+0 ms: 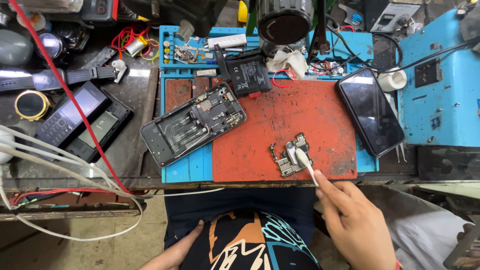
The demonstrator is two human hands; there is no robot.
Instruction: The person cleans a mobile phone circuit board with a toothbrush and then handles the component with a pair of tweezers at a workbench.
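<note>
Right hand (352, 220), brush (305, 162) on circuit board (291, 154)

We see a dark, glossy phone screen (371, 111) lying face up right of centre, a long black rectangle with rounded corners. At the left a keypad phone (72, 114) shows a small dark screen above its grey keys. At upper centre a black battery (248, 75) carries a white printed label on its flat top.
</note>
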